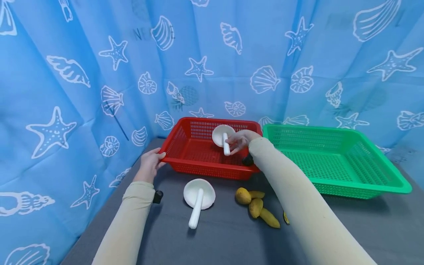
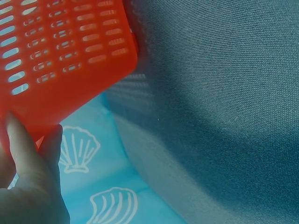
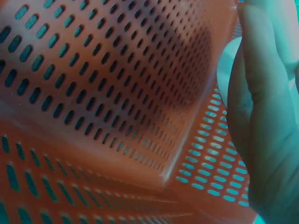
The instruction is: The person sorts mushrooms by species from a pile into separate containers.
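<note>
In the head view my left hand [image 1: 150, 162] grips the near left corner of the red basket [image 1: 198, 165]. The left wrist view shows the thumb and fingers pinching the basket's rim [image 2: 51, 112]. Reaching inside the basket, my right hand [image 1: 241, 140] holds a white mushroom [image 1: 226, 146] by its stem, the pale round cap toward the back wall. Fingers hide part of that mushroom [image 3: 227, 65] in the right wrist view. A second white mushroom [image 1: 198, 195] lies in front of the basket on the grey cloth, stem toward me.
Right of the red basket stands a green basket [image 1: 364, 189]. Yellow-brown mushrooms [image 1: 255, 208] lie close together on the grey table [image 1: 225, 243]. A small yellow-and-dark piece [image 1: 286, 218] shows beside my right sleeve. A blue shell-patterned curtain [image 1: 212, 92] hangs behind and at the left.
</note>
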Available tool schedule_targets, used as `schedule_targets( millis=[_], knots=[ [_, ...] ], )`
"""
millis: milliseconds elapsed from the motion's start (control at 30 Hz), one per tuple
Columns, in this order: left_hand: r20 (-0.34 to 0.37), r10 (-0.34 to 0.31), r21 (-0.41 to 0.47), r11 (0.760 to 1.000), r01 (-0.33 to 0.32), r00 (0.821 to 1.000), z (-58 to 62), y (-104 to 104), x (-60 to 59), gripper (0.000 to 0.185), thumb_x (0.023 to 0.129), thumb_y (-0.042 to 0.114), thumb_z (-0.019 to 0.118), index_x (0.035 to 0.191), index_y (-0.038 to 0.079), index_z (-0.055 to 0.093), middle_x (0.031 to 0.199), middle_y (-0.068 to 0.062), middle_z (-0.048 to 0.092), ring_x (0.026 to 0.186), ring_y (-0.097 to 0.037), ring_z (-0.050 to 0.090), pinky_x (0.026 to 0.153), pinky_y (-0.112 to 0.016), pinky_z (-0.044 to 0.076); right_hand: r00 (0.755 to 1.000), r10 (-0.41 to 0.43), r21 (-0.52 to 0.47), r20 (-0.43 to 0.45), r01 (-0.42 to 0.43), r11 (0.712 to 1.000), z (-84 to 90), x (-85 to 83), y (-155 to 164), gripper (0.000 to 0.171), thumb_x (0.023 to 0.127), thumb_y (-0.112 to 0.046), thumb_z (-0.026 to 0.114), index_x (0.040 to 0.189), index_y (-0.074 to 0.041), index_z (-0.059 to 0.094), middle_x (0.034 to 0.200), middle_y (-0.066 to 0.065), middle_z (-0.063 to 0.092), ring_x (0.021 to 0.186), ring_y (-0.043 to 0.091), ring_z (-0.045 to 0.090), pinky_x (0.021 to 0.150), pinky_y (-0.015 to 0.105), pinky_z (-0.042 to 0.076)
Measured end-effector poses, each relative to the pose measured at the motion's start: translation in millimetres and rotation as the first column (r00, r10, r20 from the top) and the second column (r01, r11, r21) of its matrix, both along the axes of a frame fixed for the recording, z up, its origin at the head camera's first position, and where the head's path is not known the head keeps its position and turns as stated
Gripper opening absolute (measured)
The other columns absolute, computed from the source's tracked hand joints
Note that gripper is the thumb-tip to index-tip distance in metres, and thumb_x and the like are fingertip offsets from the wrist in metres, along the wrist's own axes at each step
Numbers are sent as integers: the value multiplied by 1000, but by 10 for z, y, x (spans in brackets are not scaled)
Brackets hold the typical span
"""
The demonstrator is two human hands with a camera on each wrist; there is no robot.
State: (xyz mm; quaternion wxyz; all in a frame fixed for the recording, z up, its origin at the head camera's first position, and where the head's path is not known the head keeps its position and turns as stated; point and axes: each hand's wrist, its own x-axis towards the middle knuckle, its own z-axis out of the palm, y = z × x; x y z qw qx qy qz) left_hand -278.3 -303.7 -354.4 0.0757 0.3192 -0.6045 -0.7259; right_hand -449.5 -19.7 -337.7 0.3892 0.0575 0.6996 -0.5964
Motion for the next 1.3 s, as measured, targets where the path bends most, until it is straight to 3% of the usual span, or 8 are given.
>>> schedule_targets(
  millis=[200, 400, 800, 900, 1000, 1167, 1300],
  knots=[
    [0, -1, 9, 1000, 1, 1000, 7, 2, -18, 56, 99, 12, 57, 151, 12, 37, 148, -13, 43, 124, -26, 52, 99, -30, 45, 999, 32, 33, 10, -32, 999, -130, -45, 35, 48, 99, -8, 55, 143, 2, 40, 126, 19, 48, 111, 33, 52, 88, 44, 52],
    [12, 6, 14, 1000, -6, 1000, 6, -9, -25, 54, 99, 12, 56, 150, 13, 38, 147, -12, 43, 122, -25, 53, 95, -27, 47, 1000, -1, 27, -5, 1, 1000, -217, -60, 59, 48, 98, -5, 55, 143, 3, 40, 125, 20, 48, 109, 33, 53, 86, 45, 53],
    [0, 7, 45, 999, -7, 1000, 34, 7, -2, 55, 99, 12, 56, 151, 13, 37, 148, -12, 42, 125, -25, 53, 95, -26, 47, 998, 49, 108, -28, -46, 993, -232, -38, 66, 35, 99, -6, 55, 131, 6, 52, 107, 18, 57, 88, 27, 60, 78, 40, 57],
    [4, 8, 43, 999, -8, 1000, 30, 24, -1, 55, 99, 12, 56, 151, 13, 37, 148, -12, 42, 124, -25, 52, 97, -28, 46, 999, 46, 121, -15, -44, 992, -224, -35, 95, 30, 99, -5, 55, 126, 7, 54, 107, 18, 57, 85, 26, 61, 82, 40, 55],
    [4, 13, 40, 999, -13, 1000, 23, 29, 0, 55, 99, 12, 56, 151, 13, 37, 148, -11, 42, 124, -25, 52, 98, -29, 46, 999, 28, 106, 17, -30, 994, -203, -38, 117, 28, 99, -4, 53, 125, 8, 53, 111, 20, 56, 91, 27, 60, 88, 40, 52],
    [2, 5, 37, 999, -5, 1000, 16, 24, -1, 55, 99, 11, 55, 151, 13, 37, 148, -12, 42, 125, -25, 51, 96, -27, 47, 998, -6, 84, 63, 1, 996, -125, -18, 155, 28, 100, -3, 49, 126, 7, 49, 119, 21, 52, 116, 29, 54, 94, 41, 48],
    [8, -1, 35, 999, 1, 1000, 21, 11, 3, 55, 99, 12, 55, 151, 14, 36, 149, -11, 41, 125, -24, 51, 94, -26, 47, 997, -57, 90, 53, 52, 995, -34, 14, 171, 33, 100, -4, 50, 131, 7, 45, 117, 20, 53, 115, 28, 55, 93, 40, 48]
  ],
)
